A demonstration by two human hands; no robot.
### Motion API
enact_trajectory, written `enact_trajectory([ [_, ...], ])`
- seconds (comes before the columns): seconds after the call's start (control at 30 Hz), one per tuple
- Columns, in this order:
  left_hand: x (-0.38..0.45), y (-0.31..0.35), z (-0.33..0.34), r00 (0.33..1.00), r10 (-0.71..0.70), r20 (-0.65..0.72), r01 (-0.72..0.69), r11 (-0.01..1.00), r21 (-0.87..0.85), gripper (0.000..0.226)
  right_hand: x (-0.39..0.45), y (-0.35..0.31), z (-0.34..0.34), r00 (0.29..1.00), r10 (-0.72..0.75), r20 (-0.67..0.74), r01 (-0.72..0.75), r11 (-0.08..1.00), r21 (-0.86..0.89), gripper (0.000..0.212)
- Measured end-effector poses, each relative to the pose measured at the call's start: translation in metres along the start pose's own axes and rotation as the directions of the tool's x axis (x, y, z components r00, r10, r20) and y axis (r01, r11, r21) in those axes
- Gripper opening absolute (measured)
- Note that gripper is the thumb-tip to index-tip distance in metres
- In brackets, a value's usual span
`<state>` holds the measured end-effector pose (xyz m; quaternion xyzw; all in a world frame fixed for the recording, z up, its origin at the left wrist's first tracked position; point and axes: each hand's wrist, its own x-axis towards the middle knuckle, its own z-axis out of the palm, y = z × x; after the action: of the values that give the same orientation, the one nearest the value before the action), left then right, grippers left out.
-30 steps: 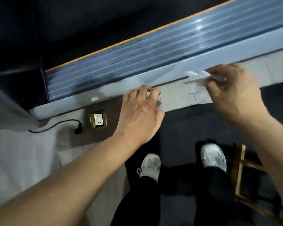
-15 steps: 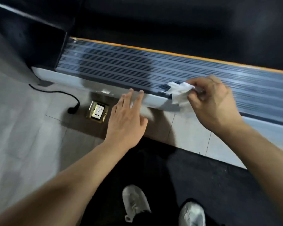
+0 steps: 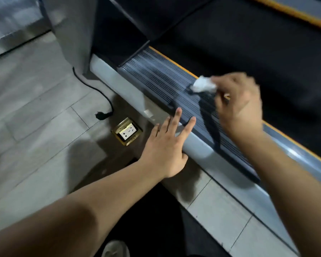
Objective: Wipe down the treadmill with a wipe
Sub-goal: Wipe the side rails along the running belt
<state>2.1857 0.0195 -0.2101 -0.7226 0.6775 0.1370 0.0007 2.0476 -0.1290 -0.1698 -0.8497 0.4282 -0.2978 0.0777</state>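
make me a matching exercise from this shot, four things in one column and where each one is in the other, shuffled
Things:
1. wipe
2. left hand
3. plug
4. floor socket

Places:
A. lying loose on the tiles at the end of a black cable
B. set into the floor, lid open
C. bunched in the right hand, on the ribbed side rail
D. flat on the grey edge of the treadmill

Pairs: 1-C, 2-D, 3-A, 4-B

A brass floor socket sits near a black plug, apparently unplugged.

Ribbed rail open fwd; post at end.
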Motion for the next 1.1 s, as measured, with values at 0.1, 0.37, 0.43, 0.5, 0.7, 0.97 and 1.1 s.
enact_trajectory([
  [0.1, -0.001, -0.002, -0.002, 0.999, -0.024, 0.026, 0.023, 0.999, 0.047, 0.102, -0.016, -0.003, 0.029, 0.977, -0.084, 0.195, 0.089, 0.996, -0.019, 0.032],
  [0.37, 0.006, 0.011, -0.025, 0.967, -0.127, 0.221, 0.114, 0.991, 0.067, 0.095, -0.014, -0.004, 0.017, 0.93, -0.079, 0.358, 0.056, 0.996, 0.074, 0.038],
  [0.43, 0.008, 0.011, -0.029, 0.958, -0.136, 0.252, 0.127, 0.991, 0.052, 0.094, -0.004, -0.009, 0.009, 0.898, -0.008, 0.441, 0.002, 1.0, 0.013, 0.042],
  [0.5, 0.008, 0.009, -0.029, 0.955, -0.137, 0.263, 0.138, 0.99, 0.016, 0.096, 0.018, -0.015, 0.007, 0.86, 0.094, 0.501, -0.065, 0.995, -0.074, 0.043],
  [0.7, 0.002, -0.019, -0.023, 0.999, 0.011, 0.032, -0.009, 0.997, -0.076, 0.087, 0.091, -0.05, 0.03, 0.945, 0.079, 0.318, -0.116, 0.989, 0.097, 0.036],
  [0.97, 0.023, -0.096, -0.015, 0.982, -0.177, -0.069, 0.167, 0.977, -0.133, 0.1, 0.155, -0.081, 0.114, 0.981, -0.096, 0.17, 0.052, 0.968, 0.244, 0.036],
  [1.1, 0.024, -0.097, -0.011, 0.982, -0.183, -0.047, 0.175, 0.975, -0.137, 0.104, 0.161, -0.088, 0.146, 0.951, 0.035, 0.307, -0.09, 0.982, 0.166, 0.037],
])
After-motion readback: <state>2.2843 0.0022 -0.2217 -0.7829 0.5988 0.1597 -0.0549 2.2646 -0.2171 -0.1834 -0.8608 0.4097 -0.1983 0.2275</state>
